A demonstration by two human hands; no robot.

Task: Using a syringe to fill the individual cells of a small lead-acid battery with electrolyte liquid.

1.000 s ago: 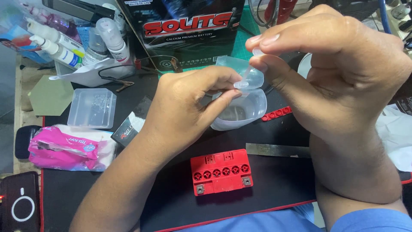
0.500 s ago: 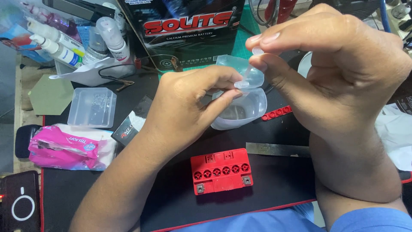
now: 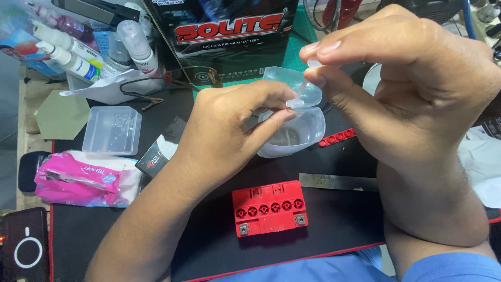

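Observation:
My left hand (image 3: 229,130) grips a clear plastic container (image 3: 293,133) and tilts it above the black mat. My right hand (image 3: 412,89) pinches a small clear dropper (image 3: 305,83) between thumb and forefinger, its tip over the container's mouth. Below both hands a small red battery (image 3: 269,208) with a row of round filler holes on top lies flat on the mat. A red strip of caps (image 3: 337,138) rests on the mat just right of the container.
A large black battery box (image 3: 229,36) stands behind the hands. Bottles (image 3: 133,44) and a clear plastic box (image 3: 111,130) are at left, with a pink tissue pack (image 3: 83,178) and a phone (image 3: 23,245). A metal ruler (image 3: 336,181) lies right of the red battery.

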